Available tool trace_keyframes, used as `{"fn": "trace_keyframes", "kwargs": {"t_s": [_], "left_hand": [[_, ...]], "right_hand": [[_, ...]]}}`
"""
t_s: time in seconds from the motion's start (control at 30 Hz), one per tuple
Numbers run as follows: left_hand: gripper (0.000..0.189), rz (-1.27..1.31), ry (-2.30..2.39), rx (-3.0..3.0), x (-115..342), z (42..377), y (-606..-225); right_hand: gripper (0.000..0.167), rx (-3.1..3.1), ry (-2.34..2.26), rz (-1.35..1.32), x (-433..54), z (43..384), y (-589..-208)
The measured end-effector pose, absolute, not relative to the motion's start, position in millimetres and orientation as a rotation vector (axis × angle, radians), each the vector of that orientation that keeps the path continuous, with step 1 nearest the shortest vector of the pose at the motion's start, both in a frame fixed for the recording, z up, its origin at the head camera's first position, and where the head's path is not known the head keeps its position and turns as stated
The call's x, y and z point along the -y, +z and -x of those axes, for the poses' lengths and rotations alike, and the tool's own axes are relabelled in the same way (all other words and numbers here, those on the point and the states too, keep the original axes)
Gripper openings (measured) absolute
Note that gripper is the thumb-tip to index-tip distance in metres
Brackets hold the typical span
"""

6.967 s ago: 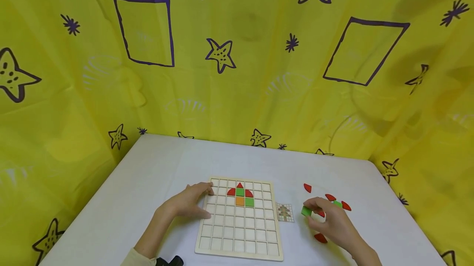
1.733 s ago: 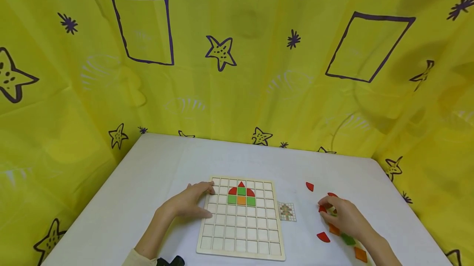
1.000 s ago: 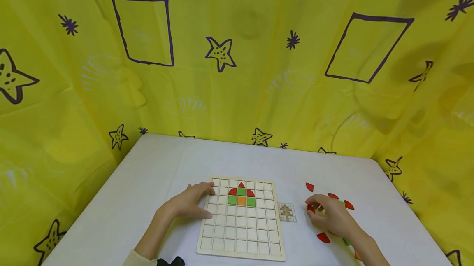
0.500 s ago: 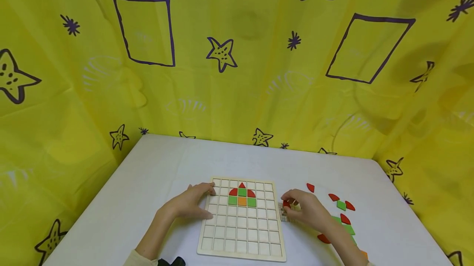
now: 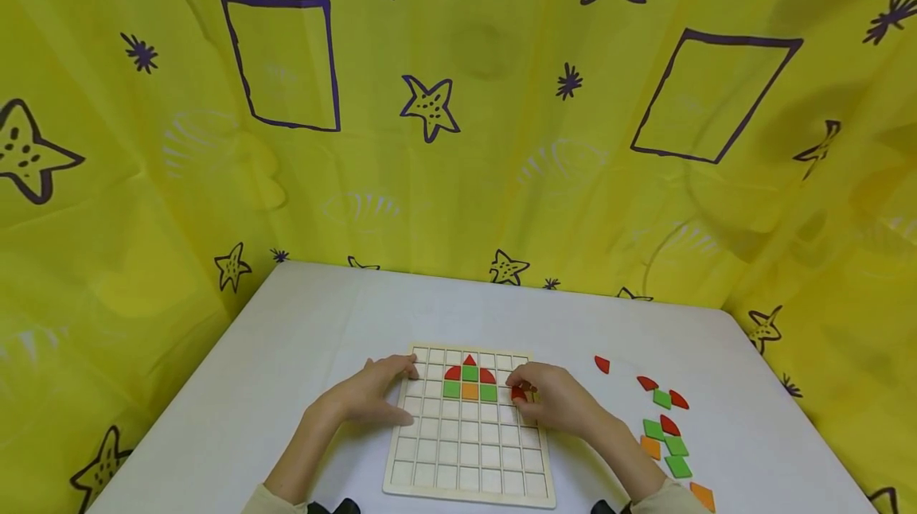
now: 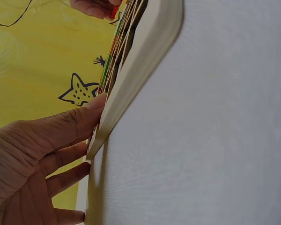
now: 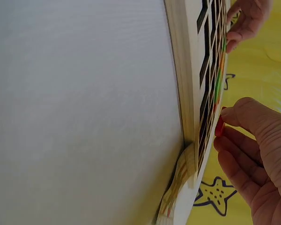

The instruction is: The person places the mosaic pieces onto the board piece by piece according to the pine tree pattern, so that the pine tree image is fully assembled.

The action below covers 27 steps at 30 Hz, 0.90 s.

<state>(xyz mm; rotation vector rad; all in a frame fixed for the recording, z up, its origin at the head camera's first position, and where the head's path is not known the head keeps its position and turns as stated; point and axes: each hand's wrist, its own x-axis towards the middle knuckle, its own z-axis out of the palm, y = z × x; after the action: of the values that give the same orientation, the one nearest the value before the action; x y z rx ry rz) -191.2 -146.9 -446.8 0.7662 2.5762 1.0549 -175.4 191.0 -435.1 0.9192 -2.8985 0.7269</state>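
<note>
Room behind board (image 5: 469, 454), loose tiles (image 5: 676, 445) obstructing right

No text, number or brand can be read. On the yellow curtain (image 5: 487, 180), only stars (image 5: 431, 108), bursts (image 5: 569, 82) and four-sided outlines (image 5: 334, 64) are printed. Print on the card (image 7: 176, 180) is seen too slantwise to be made out

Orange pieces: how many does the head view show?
3: one orange piece on the board between green squares; an upper loose piece right of it; a lower loose piece near the bottom edge. Others may be hidden.
</note>
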Motion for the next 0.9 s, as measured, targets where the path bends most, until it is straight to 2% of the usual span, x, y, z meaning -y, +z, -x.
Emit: {"fn": "trace_keyframes", "kwargs": {"t_s": [0.43,0.73,0.9], "left_hand": [[0.050,-0.770,1.050,-2.582,146.3,190.2,-445.8],[0.049,-0.766,1.046,-2.585,146.3,189.9,-446.0],[0.048,-0.763,1.043,-2.590,146.1,190.2,-446.1]], "right_hand": [[0.018,2.883,0.553,-1.038,-174.5,180.7,-436.7],[0.015,2.895,0.547,-1.031,-175.6,177.5,-436.8],[0.015,2.917,0.588,-0.927,-183.8,172.8,-433.1]]}}
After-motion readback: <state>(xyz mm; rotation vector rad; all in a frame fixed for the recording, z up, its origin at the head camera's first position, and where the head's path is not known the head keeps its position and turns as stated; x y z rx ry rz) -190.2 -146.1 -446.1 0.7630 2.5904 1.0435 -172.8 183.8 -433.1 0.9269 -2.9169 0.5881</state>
